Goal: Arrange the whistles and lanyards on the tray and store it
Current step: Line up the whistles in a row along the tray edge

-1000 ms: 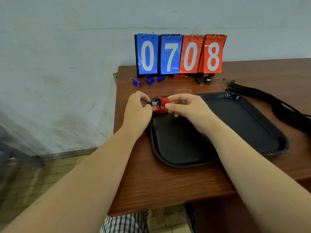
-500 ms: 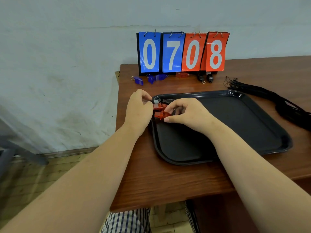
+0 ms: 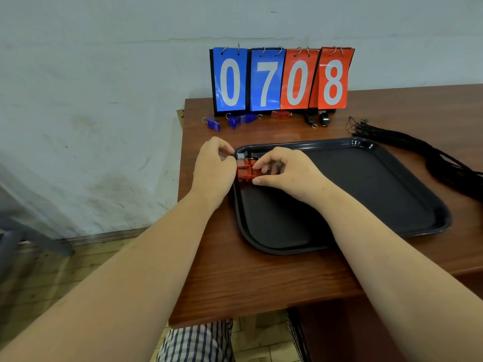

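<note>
Both hands are curled in at the far-left corner of the glossy black plastic tray (image 3: 392, 205), which sits on a reddish wood-grain table (image 3: 261, 283). The left hand (image 3: 213, 171) and right hand (image 3: 285, 171) pinch a cluster of chunky translucent red whistles (image 3: 245, 169) between their fingertips, right down at the tray floor. More small blue whistles (image 3: 232, 122) sit by the flip scoreboard (image 3: 281, 79), with a bundle of black corded lanyards (image 3: 431, 158) just right of the tray.

Right of your right hand (image 3: 285, 169) the tray (image 3: 407, 226) floor lies bare; beyond both hands, the scoreboard (image 3: 281, 79) and loose whistles (image 3: 235, 122) block the table's (image 3: 251, 280) back edge.
</note>
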Tool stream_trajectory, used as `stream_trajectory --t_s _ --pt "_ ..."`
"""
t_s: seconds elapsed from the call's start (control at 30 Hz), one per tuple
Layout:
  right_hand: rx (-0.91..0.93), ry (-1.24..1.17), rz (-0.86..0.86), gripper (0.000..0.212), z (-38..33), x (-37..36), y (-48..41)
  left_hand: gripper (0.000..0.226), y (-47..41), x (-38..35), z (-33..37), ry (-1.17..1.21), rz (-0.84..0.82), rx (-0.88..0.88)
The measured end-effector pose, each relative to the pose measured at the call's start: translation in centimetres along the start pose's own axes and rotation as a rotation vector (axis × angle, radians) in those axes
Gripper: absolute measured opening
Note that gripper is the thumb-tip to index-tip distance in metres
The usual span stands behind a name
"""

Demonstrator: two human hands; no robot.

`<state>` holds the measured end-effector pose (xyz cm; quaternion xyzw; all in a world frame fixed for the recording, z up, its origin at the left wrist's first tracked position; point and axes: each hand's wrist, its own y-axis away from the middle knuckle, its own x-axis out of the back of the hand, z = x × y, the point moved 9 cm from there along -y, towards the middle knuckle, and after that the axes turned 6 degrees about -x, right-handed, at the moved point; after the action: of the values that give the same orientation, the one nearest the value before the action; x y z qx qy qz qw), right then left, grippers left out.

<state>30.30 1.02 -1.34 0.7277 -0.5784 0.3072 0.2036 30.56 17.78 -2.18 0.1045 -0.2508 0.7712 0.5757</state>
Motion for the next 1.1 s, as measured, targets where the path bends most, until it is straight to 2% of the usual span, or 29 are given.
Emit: stream_trajectory --t_s 1.1 --pt "-0.031 -0.004 0.045 0.026 0.38 0.18 -0.20 0.021 0.16 0.05 0.11 0.010 -0.008 0.025"
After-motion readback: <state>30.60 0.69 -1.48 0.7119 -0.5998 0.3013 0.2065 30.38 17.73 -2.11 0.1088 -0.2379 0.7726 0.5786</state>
